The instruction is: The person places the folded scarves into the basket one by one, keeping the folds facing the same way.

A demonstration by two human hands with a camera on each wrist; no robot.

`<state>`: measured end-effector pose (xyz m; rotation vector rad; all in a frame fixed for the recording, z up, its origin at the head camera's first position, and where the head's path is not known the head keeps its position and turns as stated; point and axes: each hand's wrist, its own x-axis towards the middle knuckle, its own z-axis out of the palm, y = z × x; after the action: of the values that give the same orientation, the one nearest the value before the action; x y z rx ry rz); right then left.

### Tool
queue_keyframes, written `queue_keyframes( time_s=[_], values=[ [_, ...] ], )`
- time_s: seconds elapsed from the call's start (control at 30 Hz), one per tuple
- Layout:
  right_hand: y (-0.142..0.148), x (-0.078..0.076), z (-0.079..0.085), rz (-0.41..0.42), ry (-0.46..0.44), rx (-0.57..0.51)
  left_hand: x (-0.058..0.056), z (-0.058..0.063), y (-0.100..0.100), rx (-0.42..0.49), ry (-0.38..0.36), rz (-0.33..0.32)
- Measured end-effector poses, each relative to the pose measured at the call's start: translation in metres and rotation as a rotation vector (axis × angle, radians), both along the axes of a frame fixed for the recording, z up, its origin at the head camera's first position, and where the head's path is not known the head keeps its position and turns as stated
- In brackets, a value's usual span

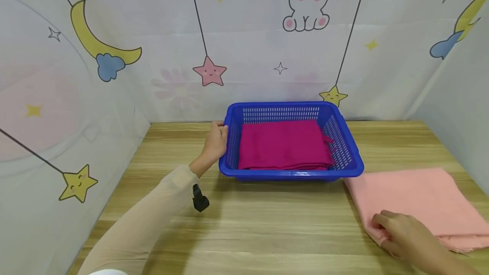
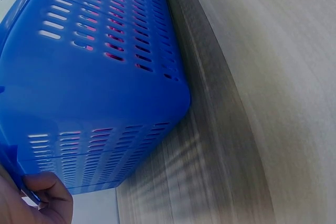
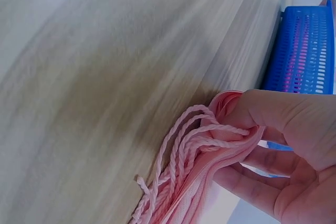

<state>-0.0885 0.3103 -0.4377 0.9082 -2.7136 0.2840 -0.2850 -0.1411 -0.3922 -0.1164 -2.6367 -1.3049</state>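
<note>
My left hand (image 1: 215, 142) grips the left rim of a blue plastic basket (image 1: 292, 174); in the left wrist view its fingers (image 2: 50, 187) curl round the rim. Inside the basket lies a folded magenta fringed scarf (image 1: 282, 144). At the lower right, my right hand (image 1: 406, 234) pinches the near left corner of a folded pink scarf (image 1: 416, 196). The right wrist view shows the thumb and fingers round the layers of the pink scarf (image 3: 210, 177), with twisted tassels hanging beside them. The pink scarf's far left corner is close by the basket's near right corner.
The wood-grain table (image 1: 248, 224) stretches in front of the basket and to its left. Behind it hangs a white curtain (image 1: 252, 41) printed with a rabbit, stars and moons, and pale cloth also borders the left and right sides.
</note>
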Motion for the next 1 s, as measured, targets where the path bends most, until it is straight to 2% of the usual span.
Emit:
queue_keyframes(
  time_s=[0.2, 0.5, 0.7, 1.0],
  values=[
    [-0.005, 0.006, 0.000, 0.034, 0.039, -0.022, 0.001, 0.000, -0.001, 0.004, -0.027, -0.011],
    [-0.011, 0.011, -0.001, 0.076, 0.073, -0.057, 0.002, 0.004, 0.000, 0.010, -0.022, -0.009],
    [-0.014, 0.015, 0.002, 0.063, -0.006, -0.031, 0.000, 0.004, 0.000, 0.007, -0.006, -0.008],
    [-0.020, 0.019, 0.002, 0.112, -0.100, -0.041, 0.001, 0.004, 0.001, 0.006, -0.012, 0.005]
  ],
)
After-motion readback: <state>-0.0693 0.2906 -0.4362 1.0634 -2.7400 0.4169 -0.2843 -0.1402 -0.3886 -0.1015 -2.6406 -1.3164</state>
